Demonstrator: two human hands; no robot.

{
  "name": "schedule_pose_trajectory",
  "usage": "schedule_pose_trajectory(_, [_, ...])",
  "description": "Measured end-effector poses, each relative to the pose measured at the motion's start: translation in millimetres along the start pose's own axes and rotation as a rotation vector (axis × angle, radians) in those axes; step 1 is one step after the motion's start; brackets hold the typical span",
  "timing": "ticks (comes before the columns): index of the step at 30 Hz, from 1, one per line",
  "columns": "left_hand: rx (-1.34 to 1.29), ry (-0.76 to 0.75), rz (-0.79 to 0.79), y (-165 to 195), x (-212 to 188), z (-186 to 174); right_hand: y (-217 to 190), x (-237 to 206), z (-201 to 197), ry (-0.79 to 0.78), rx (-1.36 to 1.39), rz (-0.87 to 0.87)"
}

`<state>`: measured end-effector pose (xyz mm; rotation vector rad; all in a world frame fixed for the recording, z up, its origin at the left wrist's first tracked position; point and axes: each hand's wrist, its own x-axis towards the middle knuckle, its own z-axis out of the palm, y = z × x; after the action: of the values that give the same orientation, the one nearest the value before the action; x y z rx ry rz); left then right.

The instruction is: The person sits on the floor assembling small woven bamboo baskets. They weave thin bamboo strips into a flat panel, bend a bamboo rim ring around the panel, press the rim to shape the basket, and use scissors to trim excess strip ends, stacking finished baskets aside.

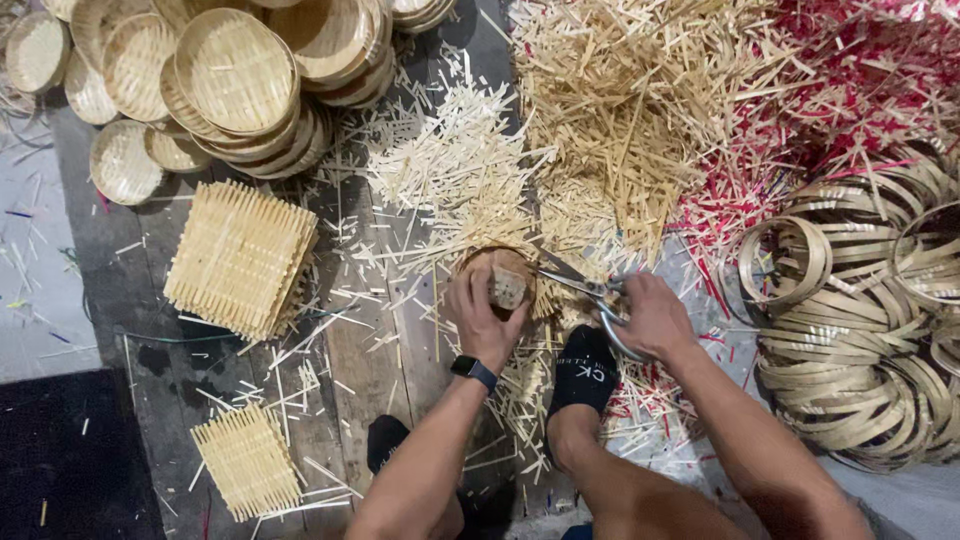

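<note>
My left hand (pixel 483 318) presses a small wooden block (pixel 507 288) down onto a round woven bamboo piece (pixel 490 262) on the floor. My right hand (pixel 652 318) grips metal scissors (pixel 578 284), whose blades point left at the right edge of that woven piece. My foot in a black sock (pixel 584 372) rests just below the scissors. Pale bamboo offcuts lie all around the piece.
Stacks of finished round bamboo trays (pixel 235 75) fill the top left. Square woven mats (pixel 240 258) and a smaller mat (pixel 246 460) lie to the left. Coiled bamboo rings (pixel 860 300) pile up at right, beside heaps of natural strips (pixel 620 110) and red strips (pixel 860 80).
</note>
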<state>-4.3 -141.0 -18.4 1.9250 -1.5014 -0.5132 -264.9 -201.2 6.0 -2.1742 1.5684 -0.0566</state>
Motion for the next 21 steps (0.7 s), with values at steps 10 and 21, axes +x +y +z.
schedule_pose_trajectory(10, [-0.055, -0.074, 0.148, -19, 7, -5, -7, 20, 2, -0.102, -0.230, 0.085])
schedule_pose_trajectory(21, [-0.090, -0.200, 0.173, -27, 18, -18, 0, 33, 14, -0.109, -0.302, -0.018])
